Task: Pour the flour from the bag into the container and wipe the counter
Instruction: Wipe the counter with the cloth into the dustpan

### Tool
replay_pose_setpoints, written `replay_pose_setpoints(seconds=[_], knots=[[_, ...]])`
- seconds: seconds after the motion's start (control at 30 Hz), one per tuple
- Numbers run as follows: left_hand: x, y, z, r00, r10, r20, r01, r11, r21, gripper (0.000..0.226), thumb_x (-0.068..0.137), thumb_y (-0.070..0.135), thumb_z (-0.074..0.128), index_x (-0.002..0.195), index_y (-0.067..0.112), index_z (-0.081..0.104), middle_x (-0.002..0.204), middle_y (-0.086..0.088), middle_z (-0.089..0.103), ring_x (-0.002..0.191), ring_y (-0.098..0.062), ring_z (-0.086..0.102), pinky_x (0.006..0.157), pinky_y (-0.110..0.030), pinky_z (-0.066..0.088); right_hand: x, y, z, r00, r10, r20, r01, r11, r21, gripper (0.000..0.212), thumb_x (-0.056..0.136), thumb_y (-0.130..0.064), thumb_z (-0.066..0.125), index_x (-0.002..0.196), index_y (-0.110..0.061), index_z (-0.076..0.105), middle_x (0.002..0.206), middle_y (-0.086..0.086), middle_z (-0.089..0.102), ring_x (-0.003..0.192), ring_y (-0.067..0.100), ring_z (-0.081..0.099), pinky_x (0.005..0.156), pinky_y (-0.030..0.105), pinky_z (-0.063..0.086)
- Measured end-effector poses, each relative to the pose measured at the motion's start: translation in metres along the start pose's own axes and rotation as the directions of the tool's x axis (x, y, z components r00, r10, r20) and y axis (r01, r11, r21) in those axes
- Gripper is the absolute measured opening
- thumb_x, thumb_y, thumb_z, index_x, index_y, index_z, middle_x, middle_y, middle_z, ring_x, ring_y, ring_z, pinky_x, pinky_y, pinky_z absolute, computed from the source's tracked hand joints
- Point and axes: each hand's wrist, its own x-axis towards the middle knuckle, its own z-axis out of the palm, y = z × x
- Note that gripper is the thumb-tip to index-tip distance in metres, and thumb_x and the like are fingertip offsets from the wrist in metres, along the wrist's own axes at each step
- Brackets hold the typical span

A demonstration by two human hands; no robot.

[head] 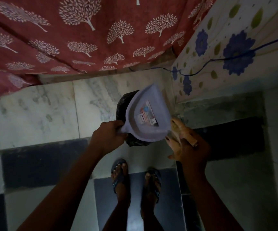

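The flour bag and the container are not showing anywhere in this view, and no counter is in sight either; the person is standing over a floor. What the hands are working with is a dustpan, held tilted over a dark bin, which is likely a clean-up step. The pan's long axis is running from its handle at 8 o'clock to its wide lip at 1 o'clock, mouth facing up toward the camera.

The left hand is gripping the handle, fingers curled round it, so it is the nearer hand to the bin. The right hand, just beside the pan's 4 o'clock edge, is clutching a yellowish cloth or brush; which it is cannot be told.

Two feet in sandals are standing at 6 o'clock on pale and dark floor tiles. A red tree-print curtain is hanging at 12 o'clock, a flowered wall at 2 o'clock.
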Motion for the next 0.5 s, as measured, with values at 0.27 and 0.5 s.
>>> replay_pose_setpoints(seconds=[0.27, 0.5], knots=[[0.077, -0.041, 0.03, 0.99, 0.043, 0.133, -0.041, 0.999, -0.016, 0.014, 0.072, 0.036, 0.064, 0.067, 0.025, 0.059, 0.069, 0.001, 0.064, 0.075, -0.02, 0.066, 0.062, -0.032, 0.049, 0.034, 0.036, 0.019, 0.999, 0.043, 0.018, -0.042, 0.998, -0.045, 0.048, 0.065, -0.05, 0.072, 0.106, -0.024, 0.073, 0.1, 0.008, 0.076, 0.085, 0.034, 0.075, 0.067, 0.058, 0.061], [0.104, -0.082, 0.058, 0.989, -0.047, 0.143, 0.039, 0.998, 0.057, 0.028, 0.086, 0.033, 0.064, 0.105, 0.013, 0.069, 0.101, -0.012, 0.074, 0.098, -0.034, 0.068, 0.077, -0.036, 0.054, 0.047, 0.063, 0.034, 0.998, 0.019, 0.06, -0.014, 0.996, -0.087, 0.028, 0.068, -0.049, 0.068, 0.095, -0.047, 0.072, 0.088, -0.007, 0.077, 0.083, 0.028, 0.075, 0.074, 0.056, 0.062]])
